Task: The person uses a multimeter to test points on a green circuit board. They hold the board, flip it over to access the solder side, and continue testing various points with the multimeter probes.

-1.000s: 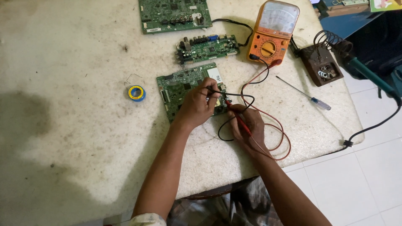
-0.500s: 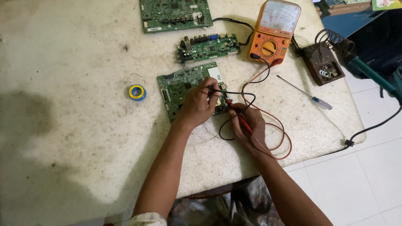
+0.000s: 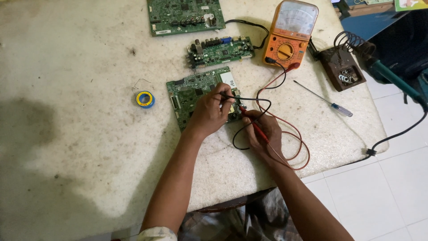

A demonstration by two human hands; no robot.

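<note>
Left hand (image 3: 209, 111) pinching black probe (image 3: 227, 96), right hand (image 3: 263, 131) gripping red probe (image 3: 252, 122), both tips on green circuit board (image 3: 189, 91) mid-tabletop (image 3: 89, 134); best kept steady, tips apart.

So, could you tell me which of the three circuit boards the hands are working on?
The nearest circuit board, closest to the table's front edge; both hands touch probes to it, while the other two lie untouched farther back.
</note>
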